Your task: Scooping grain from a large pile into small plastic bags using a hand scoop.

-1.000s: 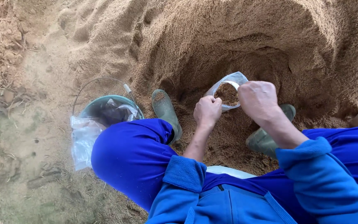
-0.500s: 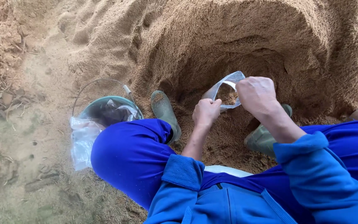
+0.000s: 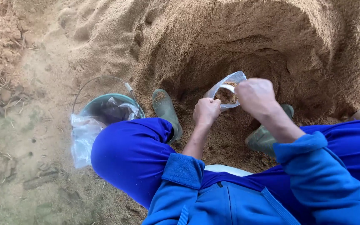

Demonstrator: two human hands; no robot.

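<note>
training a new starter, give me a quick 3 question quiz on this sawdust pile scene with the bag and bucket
1. True or false: both hands grip the clear plastic bag.
2. What sits inside the bag? A) water B) brown sawdust C) stones
3. On which side of the person does the green bucket stand?

Key: 1. True: left hand and right hand hold its rim. 2. B. 3. Their left, beside the left boot.

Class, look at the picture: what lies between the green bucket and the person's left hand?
In the head view, a green rubber boot stands in sawdust between the bucket and the left hand.
</note>
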